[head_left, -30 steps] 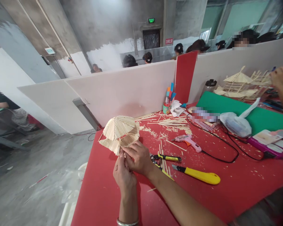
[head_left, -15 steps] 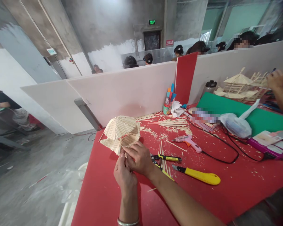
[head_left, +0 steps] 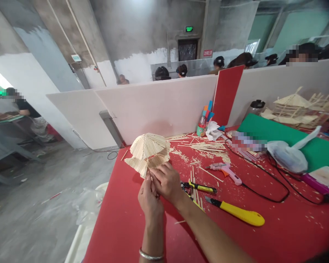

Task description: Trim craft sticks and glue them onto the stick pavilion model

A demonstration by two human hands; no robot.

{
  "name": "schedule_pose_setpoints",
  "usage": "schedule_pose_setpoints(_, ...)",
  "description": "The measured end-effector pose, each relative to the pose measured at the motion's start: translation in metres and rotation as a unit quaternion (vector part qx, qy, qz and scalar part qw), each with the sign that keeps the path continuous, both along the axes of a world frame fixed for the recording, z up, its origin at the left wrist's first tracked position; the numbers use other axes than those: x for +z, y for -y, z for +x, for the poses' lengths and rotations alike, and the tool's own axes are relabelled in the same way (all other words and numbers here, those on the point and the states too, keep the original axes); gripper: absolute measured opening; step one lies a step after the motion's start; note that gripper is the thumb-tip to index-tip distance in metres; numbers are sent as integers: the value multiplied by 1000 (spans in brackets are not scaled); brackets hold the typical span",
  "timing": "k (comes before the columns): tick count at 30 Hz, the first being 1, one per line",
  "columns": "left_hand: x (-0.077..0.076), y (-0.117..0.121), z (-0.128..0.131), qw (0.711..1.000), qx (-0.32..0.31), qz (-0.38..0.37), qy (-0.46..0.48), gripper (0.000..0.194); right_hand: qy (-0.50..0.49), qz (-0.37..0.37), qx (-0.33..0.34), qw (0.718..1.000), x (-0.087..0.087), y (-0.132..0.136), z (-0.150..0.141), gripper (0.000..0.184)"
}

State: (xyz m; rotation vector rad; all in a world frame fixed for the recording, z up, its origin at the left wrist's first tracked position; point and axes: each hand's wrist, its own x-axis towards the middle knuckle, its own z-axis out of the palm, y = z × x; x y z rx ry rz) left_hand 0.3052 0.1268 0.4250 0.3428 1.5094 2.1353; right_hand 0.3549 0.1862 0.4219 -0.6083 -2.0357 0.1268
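A small model roof of pale wooden sticks [head_left: 146,143], with an upper and a lower tier, sits near the left edge of the red table. My left hand [head_left: 150,197] pinches at the near corner of its lower tier, thumb and fingers closed. Right beside it, my right hand [head_left: 168,182] has its fingers bent over the same corner, fingertips touching the lower tier. The exact spot between the fingertips is hidden. Pliers with yellow-black handles [head_left: 203,188] lie partly behind my right wrist, over a few loose sticks.
A yellow utility knife [head_left: 241,213] and a pink glue gun [head_left: 226,172] with a black cord lie to the right. Loose sticks [head_left: 208,146] and shavings cover the table's back. Beyond are a green board [head_left: 276,131], a plastic bag [head_left: 287,157] and a white partition [head_left: 159,106].
The camera view has turned a little left, so everything sits further right in the picture. Both hands stay at the same corner of the model.
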Motion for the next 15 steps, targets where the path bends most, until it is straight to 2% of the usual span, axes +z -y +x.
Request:
schedule_pose_setpoints(7, 1, -1, 3, 994, 18, 43, 96, 40, 2, 31, 6, 999, 4, -3, 0, 18)
schedule_pose_setpoints(15, -6, -2, 3, 988, -7, 89, 129, 48, 10, 39, 2, 999, 4, -5, -3, 19)
